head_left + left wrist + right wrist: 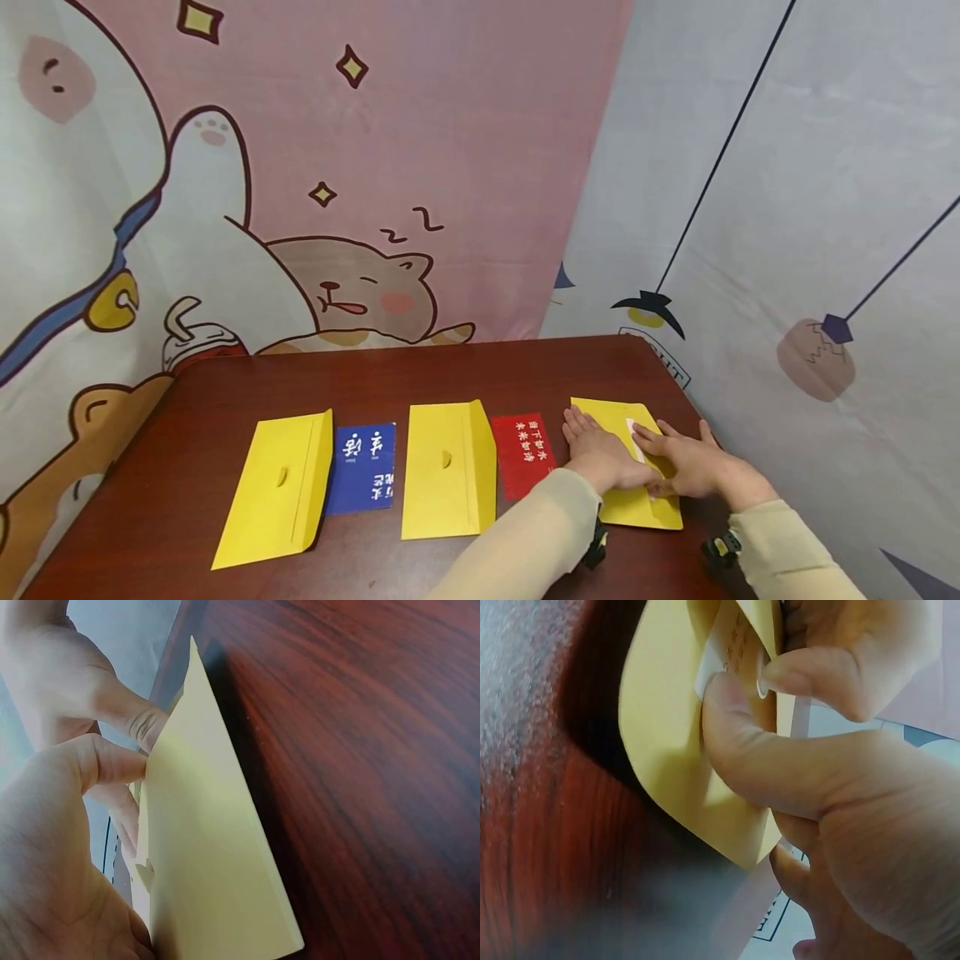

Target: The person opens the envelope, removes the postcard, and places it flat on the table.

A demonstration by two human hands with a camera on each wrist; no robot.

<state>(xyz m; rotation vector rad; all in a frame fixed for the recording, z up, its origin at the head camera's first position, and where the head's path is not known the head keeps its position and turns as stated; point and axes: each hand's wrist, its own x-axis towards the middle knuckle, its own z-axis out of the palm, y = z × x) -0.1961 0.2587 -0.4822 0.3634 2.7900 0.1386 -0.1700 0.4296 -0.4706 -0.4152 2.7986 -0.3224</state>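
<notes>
A yellow envelope (651,508) lies at the right end of the dark wooden table (420,375), with both hands on it. My left hand (600,457) rests flat on its left part, fingers straight. My right hand (693,467) grips its right side. In the right wrist view the right thumb (735,750) presses a white card (716,652) at the envelope's (660,727) mouth, with the fingers curled beneath. The white card (634,439) shows only partly. The left wrist view has my left thumb (97,761) against the envelope's (210,862) edge.
Left of the hands lie a red card (525,454), a second yellow envelope (448,467), a blue card (363,467) and a third yellow envelope (277,487), all in a row. Printed cloth backdrops close off the table's far and right sides.
</notes>
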